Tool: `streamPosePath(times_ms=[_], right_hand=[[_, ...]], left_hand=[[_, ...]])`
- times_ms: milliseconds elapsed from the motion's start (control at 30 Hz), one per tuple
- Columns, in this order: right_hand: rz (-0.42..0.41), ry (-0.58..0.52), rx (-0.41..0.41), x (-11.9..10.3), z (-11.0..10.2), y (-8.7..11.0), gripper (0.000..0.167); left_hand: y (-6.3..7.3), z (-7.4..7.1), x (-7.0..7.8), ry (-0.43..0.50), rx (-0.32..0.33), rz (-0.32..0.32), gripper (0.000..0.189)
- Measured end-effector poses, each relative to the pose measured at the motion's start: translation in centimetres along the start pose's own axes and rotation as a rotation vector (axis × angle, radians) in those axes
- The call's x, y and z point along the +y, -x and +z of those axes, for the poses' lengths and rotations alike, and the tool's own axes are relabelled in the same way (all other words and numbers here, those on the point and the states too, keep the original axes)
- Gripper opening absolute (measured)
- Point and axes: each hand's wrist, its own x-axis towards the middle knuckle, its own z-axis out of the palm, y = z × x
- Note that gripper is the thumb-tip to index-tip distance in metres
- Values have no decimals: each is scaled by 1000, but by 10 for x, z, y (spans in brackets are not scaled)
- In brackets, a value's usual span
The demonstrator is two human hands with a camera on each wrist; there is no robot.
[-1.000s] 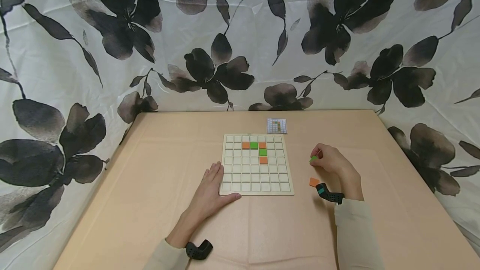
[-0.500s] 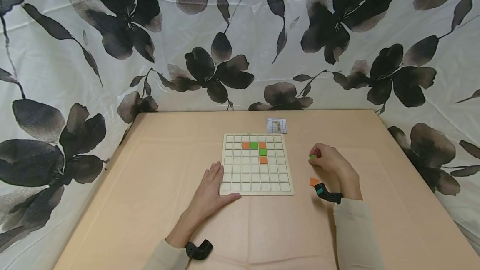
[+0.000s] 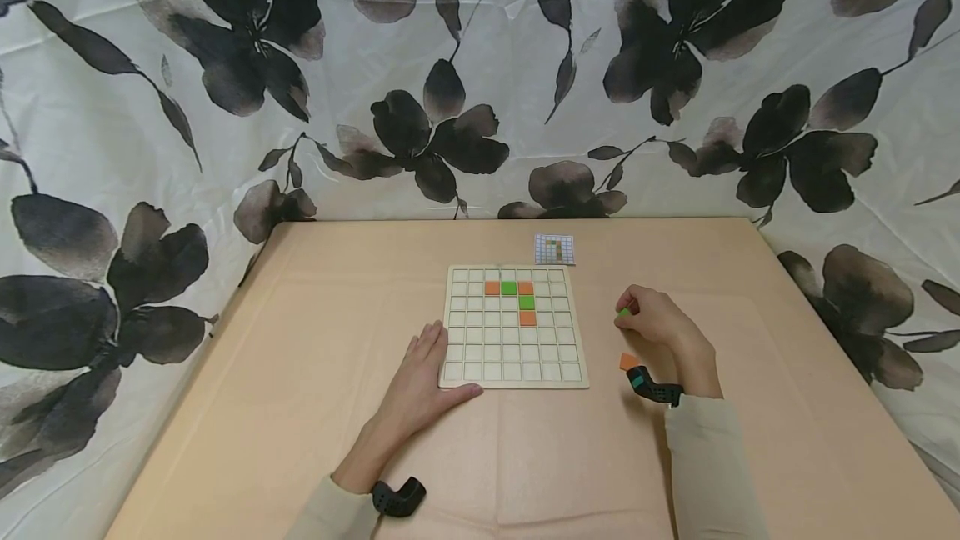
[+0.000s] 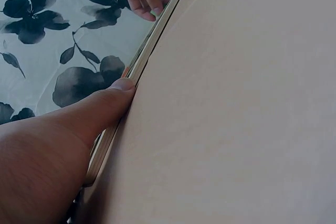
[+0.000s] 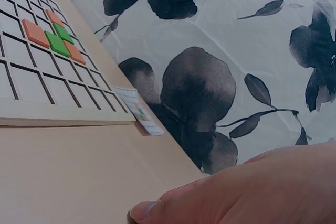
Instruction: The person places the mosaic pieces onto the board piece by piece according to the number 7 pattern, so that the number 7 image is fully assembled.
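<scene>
A square cream grid board (image 3: 480,352) lies on the table, with three orange and two green tiles (image 3: 527,303) in its upper cells. My left hand (image 3: 412,390) rests against the board's near left corner, fingers straight along the left side and thumb along the front edge. In the left wrist view the thumb (image 4: 100,108) touches the board's rim. To the right of the board, my right hand (image 3: 666,330) pinches a small green tile (image 3: 624,313), mostly covered by the fingers. Below that hand, a loose orange tile (image 3: 628,362) lies on the table, partly behind the wrist strap.
A small printed card (image 3: 554,249) with a coloured grid pattern lies just behind the board's far right corner. The wooden table (image 3: 300,315) ends at the back against a floral curtain (image 3: 337,65). Black straps (image 3: 399,497) sit on both wrists.
My right hand has drifted very slightly left with the green tile still pinched. The left hand keeps its place on the board, and the tiles on it look the same.
</scene>
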Motion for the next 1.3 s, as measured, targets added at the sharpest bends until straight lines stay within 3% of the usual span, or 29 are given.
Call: streamPosePath(times_ms=[467,867,1300], right_hand=[[9,7,24,-3,0,2,19],[-10,-49,112,-12,-2,2,23],[-30,-111,143,-18,0,-1,28]], left_hand=[[0,0,-1,9,6,9,111],[0,0,-2,5,-6,3,112],[1,2,-3,0,-1,0,112]])
